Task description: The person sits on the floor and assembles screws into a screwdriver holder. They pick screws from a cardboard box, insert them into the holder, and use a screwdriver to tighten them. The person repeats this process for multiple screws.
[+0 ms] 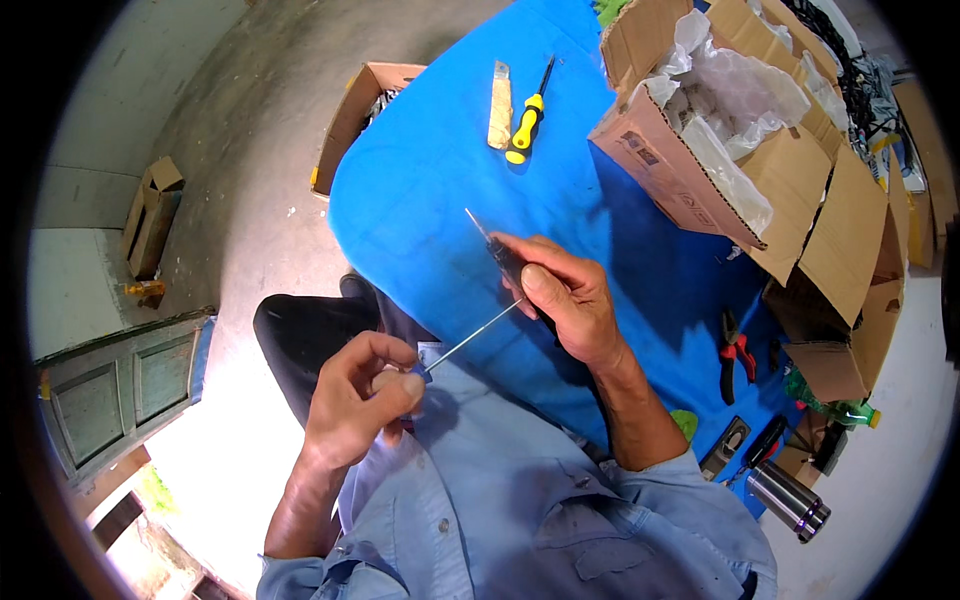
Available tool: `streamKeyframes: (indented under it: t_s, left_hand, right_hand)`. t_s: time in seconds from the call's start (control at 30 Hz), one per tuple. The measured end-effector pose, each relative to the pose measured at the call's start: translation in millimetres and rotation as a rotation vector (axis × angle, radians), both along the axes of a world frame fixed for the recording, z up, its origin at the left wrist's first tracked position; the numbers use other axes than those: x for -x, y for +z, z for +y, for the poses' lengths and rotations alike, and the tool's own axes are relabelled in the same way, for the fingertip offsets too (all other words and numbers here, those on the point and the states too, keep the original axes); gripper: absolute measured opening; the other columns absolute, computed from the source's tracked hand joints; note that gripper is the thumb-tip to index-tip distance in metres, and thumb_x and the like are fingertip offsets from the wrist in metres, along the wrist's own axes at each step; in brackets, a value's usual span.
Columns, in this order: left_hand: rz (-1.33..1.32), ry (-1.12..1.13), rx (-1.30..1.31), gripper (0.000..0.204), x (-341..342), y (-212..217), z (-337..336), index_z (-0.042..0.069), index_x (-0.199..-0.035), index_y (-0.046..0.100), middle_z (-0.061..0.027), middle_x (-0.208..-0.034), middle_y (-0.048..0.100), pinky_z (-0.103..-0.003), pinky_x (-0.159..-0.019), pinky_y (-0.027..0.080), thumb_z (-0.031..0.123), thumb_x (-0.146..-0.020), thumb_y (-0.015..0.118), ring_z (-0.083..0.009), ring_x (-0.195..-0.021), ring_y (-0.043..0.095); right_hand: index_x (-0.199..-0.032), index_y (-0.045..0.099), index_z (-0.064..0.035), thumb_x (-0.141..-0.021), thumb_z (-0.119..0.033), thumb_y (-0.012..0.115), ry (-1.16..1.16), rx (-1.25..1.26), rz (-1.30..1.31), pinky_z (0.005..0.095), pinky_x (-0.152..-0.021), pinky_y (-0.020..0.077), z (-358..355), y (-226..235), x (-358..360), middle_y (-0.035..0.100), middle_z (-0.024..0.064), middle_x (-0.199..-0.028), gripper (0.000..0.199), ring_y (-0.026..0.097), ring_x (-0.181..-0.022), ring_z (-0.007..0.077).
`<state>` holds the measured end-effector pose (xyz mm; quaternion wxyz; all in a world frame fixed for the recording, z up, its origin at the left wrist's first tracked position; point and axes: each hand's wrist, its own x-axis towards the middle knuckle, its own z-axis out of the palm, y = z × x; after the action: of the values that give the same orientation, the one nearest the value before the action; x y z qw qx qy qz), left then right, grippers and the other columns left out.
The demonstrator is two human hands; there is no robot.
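Note:
My left hand (pixel 362 398) is closed around the blue handle of a thin screwdriver. The bare metal screwdriver shaft (pixel 468 340) slants up to the right, and its far end meets the fingers of my right hand (pixel 572 305). That hand is closed on a slim black-handled tool (pixel 507 262) with a thin metal tip pointing up and left. Its exact kind does not show, and my palm hides its rear part. Both hands are above my lap, by the near edge of the blue cloth (pixel 430 160).
On the cloth lie a yellow-and-black screwdriver (pixel 527 130), a flat tape-wrapped blade (pixel 499 110) and red-handled pliers (pixel 737 358). A large open cardboard box (pixel 670 175) with plastic wrapping stands far right. A silver flask (pixel 788 498) is at near right, a smaller carton (pixel 342 135) at far left.

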<state>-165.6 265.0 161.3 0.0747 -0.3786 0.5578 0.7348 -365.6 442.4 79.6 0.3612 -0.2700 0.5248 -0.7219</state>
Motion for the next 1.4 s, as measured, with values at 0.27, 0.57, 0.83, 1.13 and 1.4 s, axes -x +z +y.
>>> streamKeyframes:
  t_s: [0.27,0.57,0.83,1.13,1.4]
  left_hand:
    - [0.194,-0.209,0.563,0.028,-12,-6,10,0.000,-0.107,0.062,-0.0079,-0.100,0.061,-0.028,-0.070,0.054,0.003,-0.083,0.075,-0.0135,-0.079,0.064]
    - [0.463,-0.329,1.201,0.027,-11,-9,18,-0.003,-0.107,0.071,-0.0189,-0.098,0.074,-0.038,-0.076,0.060,-0.006,-0.082,0.080,-0.0304,-0.087,0.074]
    - [0.362,-0.321,1.060,0.016,-10,-5,15,-0.005,-0.109,0.070,-0.0168,-0.090,0.073,-0.033,-0.064,0.058,-0.003,-0.093,0.070,-0.0229,-0.074,0.072]
    - [0.012,-0.021,-0.059,0.019,-1,0,-5,-0.003,-0.114,0.063,-0.0075,-0.085,0.071,-0.020,-0.048,0.047,0.013,-0.105,0.061,-0.0068,-0.060,0.063]
    - [0.136,-0.251,0.482,0.033,-8,2,6,0.001,-0.110,0.058,-0.0086,-0.107,0.060,-0.032,-0.083,0.056,0.001,-0.081,0.073,-0.0165,-0.090,0.065]
  right_hand:
    - [-0.141,0.062,0.0036,-0.107,-0.012,0.056,-0.010,-0.022,-0.002,0.0229,-0.064,0.0401,0,2,0,0.056,0.0006,-0.091,0.038,0.049,-0.073,0.0059]
    - [-0.143,0.059,0.0048,-0.107,-0.010,0.054,-0.023,0.006,-0.057,0.0222,-0.061,0.0402,-1,2,-1,0.055,0.0011,-0.091,0.040,0.049,-0.070,0.0061]
    - [-0.141,0.061,0.0057,-0.106,-0.010,0.055,-0.038,-0.016,-0.005,0.0224,-0.062,0.0401,-1,2,-2,0.056,0.0015,-0.091,0.039,0.049,-0.072,0.0060]
    - [-0.138,0.063,0.0061,-0.106,-0.011,0.056,-0.009,-0.027,0.051,0.0228,-0.064,0.0406,-1,2,-2,0.057,0.0021,-0.092,0.037,0.050,-0.074,0.0066]
    - [-0.141,0.061,0.0052,-0.106,-0.012,0.056,-0.027,-0.025,-0.036,0.0225,-0.062,0.0403,-2,3,-2,0.057,0.0012,-0.093,0.039,0.050,-0.073,0.0060]
